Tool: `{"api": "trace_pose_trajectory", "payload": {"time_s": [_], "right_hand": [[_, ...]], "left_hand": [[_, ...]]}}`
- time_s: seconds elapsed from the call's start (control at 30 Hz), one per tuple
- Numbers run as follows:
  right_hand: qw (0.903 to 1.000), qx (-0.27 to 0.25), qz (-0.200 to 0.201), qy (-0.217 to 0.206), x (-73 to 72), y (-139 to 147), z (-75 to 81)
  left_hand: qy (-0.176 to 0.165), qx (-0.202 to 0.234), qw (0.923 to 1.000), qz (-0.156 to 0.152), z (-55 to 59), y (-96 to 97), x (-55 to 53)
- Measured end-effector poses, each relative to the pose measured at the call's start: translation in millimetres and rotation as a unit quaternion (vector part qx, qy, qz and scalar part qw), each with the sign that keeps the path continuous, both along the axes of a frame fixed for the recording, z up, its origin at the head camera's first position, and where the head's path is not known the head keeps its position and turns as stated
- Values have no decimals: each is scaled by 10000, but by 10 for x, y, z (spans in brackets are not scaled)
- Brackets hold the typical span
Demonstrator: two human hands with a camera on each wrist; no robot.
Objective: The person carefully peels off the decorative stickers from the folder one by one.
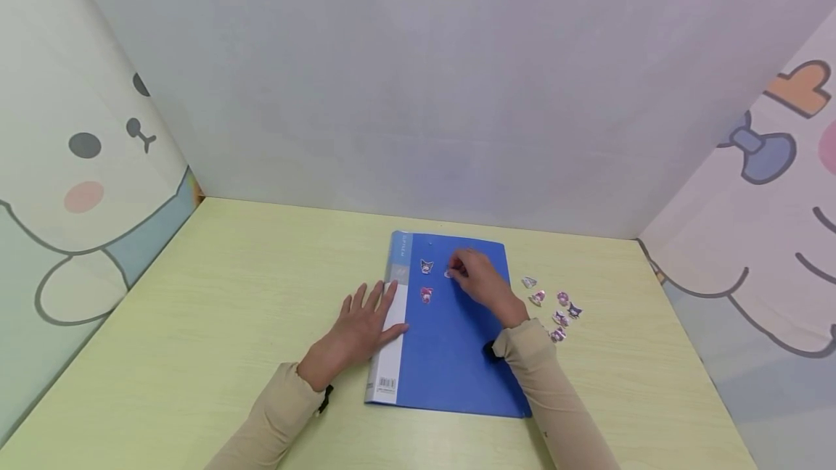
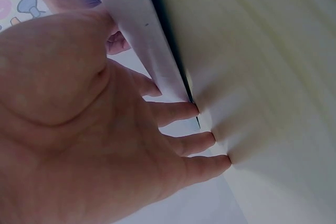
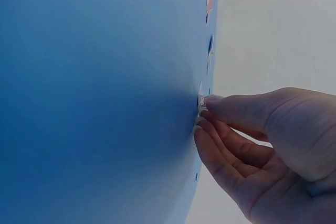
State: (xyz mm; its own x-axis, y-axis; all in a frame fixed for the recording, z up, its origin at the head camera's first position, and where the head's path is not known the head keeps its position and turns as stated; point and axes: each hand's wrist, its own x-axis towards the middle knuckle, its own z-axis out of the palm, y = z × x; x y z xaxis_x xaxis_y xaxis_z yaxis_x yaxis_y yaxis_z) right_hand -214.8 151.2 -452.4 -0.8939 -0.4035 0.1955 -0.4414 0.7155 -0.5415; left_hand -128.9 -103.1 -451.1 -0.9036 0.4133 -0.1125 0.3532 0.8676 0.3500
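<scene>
A blue binder (image 1: pixel 444 361) with a white and light-blue spine lies on the table. My left hand (image 1: pixel 358 328) rests with spread, straight fingers at its spine; in the left wrist view the fingertips (image 2: pixel 207 167) reach past the spine's edge to the tabletop. Over the upper part of the cover, my right hand (image 1: pixel 480 278) pinches a small sticker (image 3: pixel 201 98) between thumb and fingers, right at the blue surface. Left of it on the cover are a dark-eared character sticker (image 1: pixel 427 267) and, below that, a pink one (image 1: pixel 427 295).
Right of the binder, several loose character stickers lie on the pale wood table (image 1: pixel 261 274), among them a dark purple one (image 1: pixel 574 310) and a white one (image 1: pixel 529 282). A grey wall (image 1: pixel 418 93) stands behind; side walls carry cartoon prints.
</scene>
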Motion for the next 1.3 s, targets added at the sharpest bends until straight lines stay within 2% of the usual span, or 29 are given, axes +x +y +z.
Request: {"api": "trace_pose_trajectory", "payload": {"time_s": [0.23,0.6,1.13,1.3], "right_hand": [[9998,10,-115,171,-17,9,-12],[9990,-162,-51,405,10,57,7],[9984,-455,67,342,70,200,12],[9986,-452,-39,271,111,254,10]], "left_hand": [[-8,-13,10000,9,-8,-2,-2],[-44,-10,10000,15,-26,-2,-6],[-74,15,10000,-2,-15,-22,-5],[-82,64,9999,-16,-11,-16,1]]}}
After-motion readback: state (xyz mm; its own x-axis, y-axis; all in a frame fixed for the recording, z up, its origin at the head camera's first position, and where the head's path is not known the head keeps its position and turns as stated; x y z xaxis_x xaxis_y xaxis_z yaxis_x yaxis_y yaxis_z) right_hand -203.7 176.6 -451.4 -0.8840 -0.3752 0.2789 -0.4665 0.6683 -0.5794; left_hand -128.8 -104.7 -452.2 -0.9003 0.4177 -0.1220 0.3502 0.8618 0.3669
